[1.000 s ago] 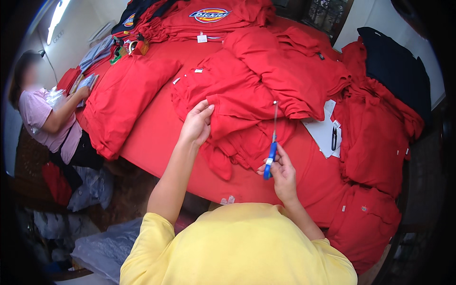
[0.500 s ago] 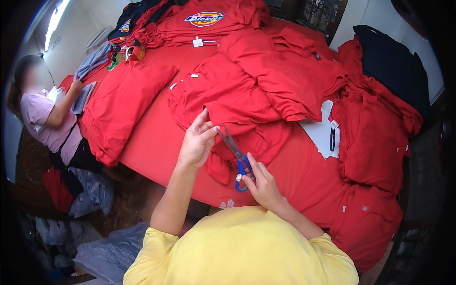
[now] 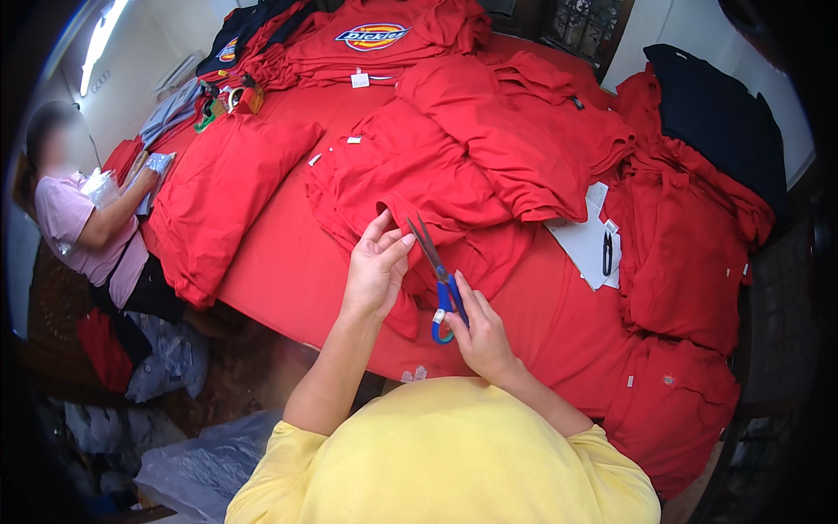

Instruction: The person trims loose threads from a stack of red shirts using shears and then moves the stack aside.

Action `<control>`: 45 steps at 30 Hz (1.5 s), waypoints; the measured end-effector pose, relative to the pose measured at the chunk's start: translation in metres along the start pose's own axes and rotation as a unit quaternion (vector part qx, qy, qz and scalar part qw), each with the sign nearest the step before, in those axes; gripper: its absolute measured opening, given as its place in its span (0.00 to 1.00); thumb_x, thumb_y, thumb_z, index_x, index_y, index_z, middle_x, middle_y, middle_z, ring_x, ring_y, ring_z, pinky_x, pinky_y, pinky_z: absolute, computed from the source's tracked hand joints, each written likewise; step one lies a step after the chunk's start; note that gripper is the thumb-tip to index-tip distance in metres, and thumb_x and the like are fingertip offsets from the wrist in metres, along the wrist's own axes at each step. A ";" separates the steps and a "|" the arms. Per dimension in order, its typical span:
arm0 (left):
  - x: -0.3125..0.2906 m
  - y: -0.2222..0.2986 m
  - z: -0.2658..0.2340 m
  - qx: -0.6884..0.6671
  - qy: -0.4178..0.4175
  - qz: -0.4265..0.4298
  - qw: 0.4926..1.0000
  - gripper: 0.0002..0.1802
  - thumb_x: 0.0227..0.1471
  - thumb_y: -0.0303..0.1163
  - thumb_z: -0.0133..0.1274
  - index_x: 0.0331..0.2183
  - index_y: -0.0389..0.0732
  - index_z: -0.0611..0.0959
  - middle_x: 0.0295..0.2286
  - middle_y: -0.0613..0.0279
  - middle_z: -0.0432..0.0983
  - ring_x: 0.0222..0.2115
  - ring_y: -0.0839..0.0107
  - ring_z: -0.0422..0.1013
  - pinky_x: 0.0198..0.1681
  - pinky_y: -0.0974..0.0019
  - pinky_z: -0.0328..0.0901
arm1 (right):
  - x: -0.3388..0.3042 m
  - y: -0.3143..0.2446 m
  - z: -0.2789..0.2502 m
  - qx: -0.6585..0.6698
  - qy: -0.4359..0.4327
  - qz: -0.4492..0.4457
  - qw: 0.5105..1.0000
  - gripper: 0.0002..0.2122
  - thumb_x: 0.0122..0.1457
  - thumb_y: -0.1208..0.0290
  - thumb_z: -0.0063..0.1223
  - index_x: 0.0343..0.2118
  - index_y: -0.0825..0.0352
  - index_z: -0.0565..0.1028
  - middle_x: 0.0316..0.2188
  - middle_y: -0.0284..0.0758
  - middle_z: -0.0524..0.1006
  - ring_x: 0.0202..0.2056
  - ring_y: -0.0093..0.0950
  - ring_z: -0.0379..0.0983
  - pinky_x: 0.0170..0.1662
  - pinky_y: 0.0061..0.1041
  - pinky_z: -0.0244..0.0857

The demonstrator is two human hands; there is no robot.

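My left hand (image 3: 375, 271) pinches the edge of a red garment (image 3: 419, 179) that lies crumpled on the table in front of me. In my right hand (image 3: 483, 336) is a pair of scissors (image 3: 443, 278) with blue handles and dark blades. Their tips point up and away, close beside my left fingertips and the held edge. Whether the blades touch cloth or thread I cannot tell. More red cloth (image 3: 515, 144) is heaped just beyond and to the right of the garment.
The table has a red cover (image 3: 288, 227). Red garment stacks (image 3: 690, 253) stand at the right, with a dark garment (image 3: 716, 113) on top. Small black thread snips (image 3: 607, 253) lie on white paper (image 3: 576, 249). At the left sits a co-worker (image 3: 78, 210) beside a red pile (image 3: 231, 192).
My left hand has moved slightly right with the garment edge. The scissor blades now look closer together and tilt less to the left. The co-worker's hands have shifted over a clear packet.
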State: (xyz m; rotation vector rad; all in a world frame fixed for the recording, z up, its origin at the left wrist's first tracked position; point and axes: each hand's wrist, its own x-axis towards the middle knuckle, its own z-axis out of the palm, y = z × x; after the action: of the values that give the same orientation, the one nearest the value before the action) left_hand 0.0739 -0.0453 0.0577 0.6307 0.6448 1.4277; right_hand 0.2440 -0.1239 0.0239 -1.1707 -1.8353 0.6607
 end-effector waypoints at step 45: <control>-0.020 -0.002 0.000 0.043 -0.008 -0.062 0.997 0.16 0.53 0.19 0.47 0.45 0.37 0.75 0.41 0.60 0.75 0.42 0.71 0.71 0.46 0.63 0.68 | -0.009 0.001 -0.011 0.102 -0.046 0.067 0.991 0.25 0.56 0.78 0.49 0.57 0.72 0.59 0.29 0.42 0.71 0.28 0.33 0.72 0.33 0.27 0.67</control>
State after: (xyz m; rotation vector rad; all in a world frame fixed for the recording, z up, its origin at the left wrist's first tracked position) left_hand 0.0747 -0.0650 0.0570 0.6573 0.7242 1.2833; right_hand 0.2557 -0.1321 0.0255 -1.1499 -1.7285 0.9708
